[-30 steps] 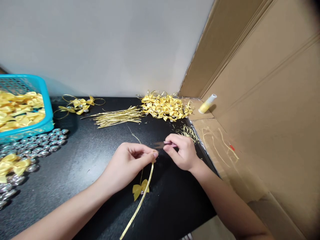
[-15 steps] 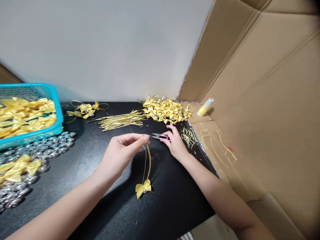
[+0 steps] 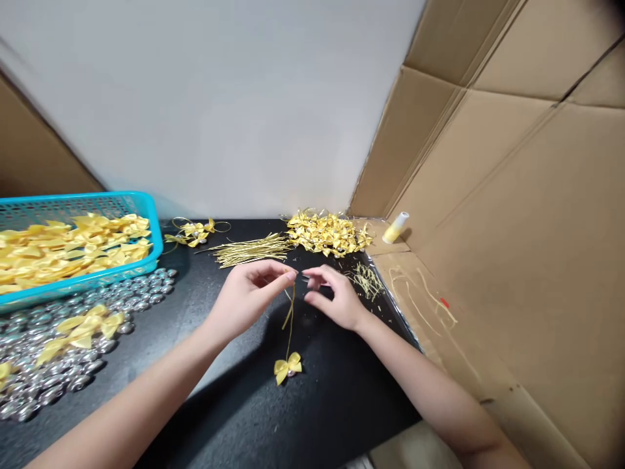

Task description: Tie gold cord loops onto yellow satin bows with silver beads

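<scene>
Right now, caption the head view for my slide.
Left hand pinching gold cord that runs to a yellow ribbon bow, right hand close by, turquoise basket at left.

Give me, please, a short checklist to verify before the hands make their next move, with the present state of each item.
1. Left hand pinches the thin gold cord: ok.
2. Small yellow ribbon bow with shiny bead is at the cord's lower end: ok.
3. Right hand has a tool in its grip: cannot tell, the palm is hidden.
4. Black tabletop is free of scraps: not ok, tangled gold cord offcuts lie near the right hand.
5. Blue plastic basket holds yellow ribbon pieces: ok.
</scene>
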Motion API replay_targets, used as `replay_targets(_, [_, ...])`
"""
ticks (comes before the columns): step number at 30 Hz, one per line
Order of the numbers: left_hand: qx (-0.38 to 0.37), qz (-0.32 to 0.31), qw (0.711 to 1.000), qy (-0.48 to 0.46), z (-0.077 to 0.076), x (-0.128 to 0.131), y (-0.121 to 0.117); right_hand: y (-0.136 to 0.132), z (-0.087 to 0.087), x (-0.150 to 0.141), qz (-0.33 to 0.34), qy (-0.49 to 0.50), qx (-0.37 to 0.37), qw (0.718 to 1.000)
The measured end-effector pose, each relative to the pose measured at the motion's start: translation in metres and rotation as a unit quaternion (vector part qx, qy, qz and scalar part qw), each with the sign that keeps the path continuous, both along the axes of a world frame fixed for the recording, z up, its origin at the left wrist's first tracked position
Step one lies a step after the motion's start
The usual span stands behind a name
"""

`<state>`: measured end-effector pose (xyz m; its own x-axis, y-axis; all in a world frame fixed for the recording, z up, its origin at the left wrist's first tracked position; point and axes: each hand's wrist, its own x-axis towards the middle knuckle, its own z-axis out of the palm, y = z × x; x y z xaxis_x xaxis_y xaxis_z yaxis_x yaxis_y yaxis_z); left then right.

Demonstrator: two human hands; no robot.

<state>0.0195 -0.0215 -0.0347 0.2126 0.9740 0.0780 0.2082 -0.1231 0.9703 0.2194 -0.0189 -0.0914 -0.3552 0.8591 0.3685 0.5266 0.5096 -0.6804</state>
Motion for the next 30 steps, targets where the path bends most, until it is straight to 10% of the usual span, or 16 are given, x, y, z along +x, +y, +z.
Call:
replay_targets(9, [0.161, -0.023, 0.966, 0.203, 0.014, -0.011, -0.005, -0.017, 0.025, -0.02, -0.026, -0.045, 0.01, 0.999])
replay_targets(19, [0.161, -0.103, 0.96, 0.205, 0.017, -0.016, -0.003, -0.023, 0.021, -0.029, -0.058, -0.145, 0.106, 0.982])
replay_targets(26, [0.37, -0.051, 0.765, 0.525, 0.015, -0.014, -0.006, -0.025, 0.018, -0.025, -0.067, -0.237, 0.158, 0.956])
replay_targets(30, [0.345, -0.111, 0.739, 0.568, 0.008, -0.004, -0.014, -0.03, 0.019, -0.028, -0.055, -0.272, 0.165, 0.947])
